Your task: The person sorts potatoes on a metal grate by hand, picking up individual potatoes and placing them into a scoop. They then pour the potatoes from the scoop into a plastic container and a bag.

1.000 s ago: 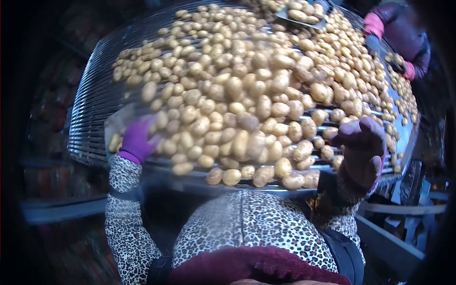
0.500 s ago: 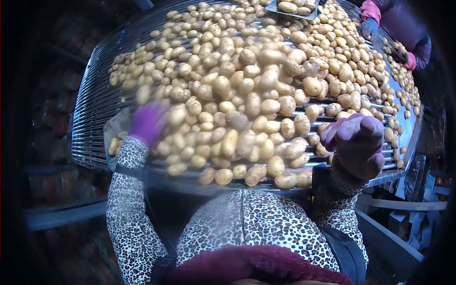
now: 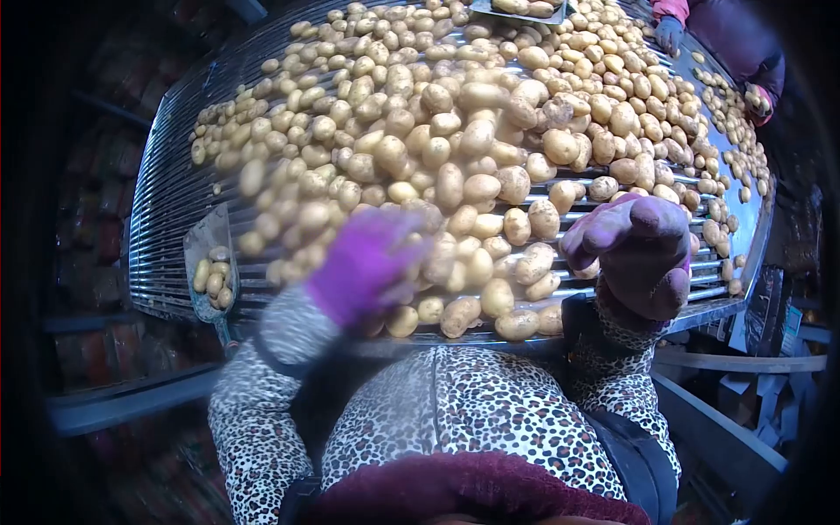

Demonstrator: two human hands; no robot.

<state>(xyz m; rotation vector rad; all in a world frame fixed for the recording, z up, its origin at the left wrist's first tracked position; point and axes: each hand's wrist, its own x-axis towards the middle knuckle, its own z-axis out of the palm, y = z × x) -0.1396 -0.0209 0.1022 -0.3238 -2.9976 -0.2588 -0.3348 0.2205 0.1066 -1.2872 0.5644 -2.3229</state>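
A broad layer of potatoes (image 3: 481, 188) covers the metal rod grating in front of me. My left hand (image 3: 367, 267), in a purple glove and smeared by motion, reaches across the near potatoes with its fingers stretched out. Whether it touches any of them is hard to make out. Over the right front part of the grating is my right hand (image 3: 639, 254), in a stained purple glove. It is raised with loosely bent fingers and nothing visible in it. Several potatoes lie in a scoop (image 3: 220, 232) at the left, apart from my left hand.
The rod grating (image 3: 157, 219) shows bare at its left side. Another container (image 3: 525, 13) with potatoes sits at the far edge. A co-worker's gloved hand (image 3: 669, 33) is at the far right, beside a side channel (image 3: 742, 210) with more potatoes. A metal rail (image 3: 131, 402) runs at the lower left.
My left hand has swept right and nearer to me, away from the scoop, which shows more fully. Near potatoes at the left have shifted. My right hand stays raised, slightly left of before.
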